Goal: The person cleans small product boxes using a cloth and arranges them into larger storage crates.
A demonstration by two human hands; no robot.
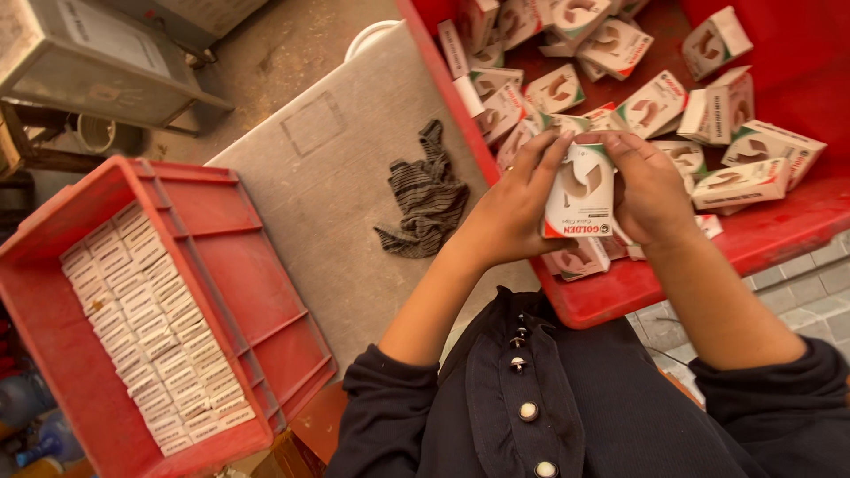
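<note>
**Small box held in both hands over the red tray**

Held upright between both hands: one small white box [580, 190], above the near edge of the red tray [620, 296]. Left hand [513, 208] clamped on its left side, fingertips on the top flap; right hand [651, 190] clamped on the right side, fingers curled over the top, apparently to steady it while closing the flap. Scattered at 12 to 2 o'clock: loose boxes [655, 102] of the same kind, filling the tray. At 9 o'clock, a striped cloth [428, 195] on a grey board [328, 177]. At 8 o'clock, a red crate [230, 265] with boxes packed in neat rows [146, 323]. Nothing between hands and crate but the cloth.
</note>
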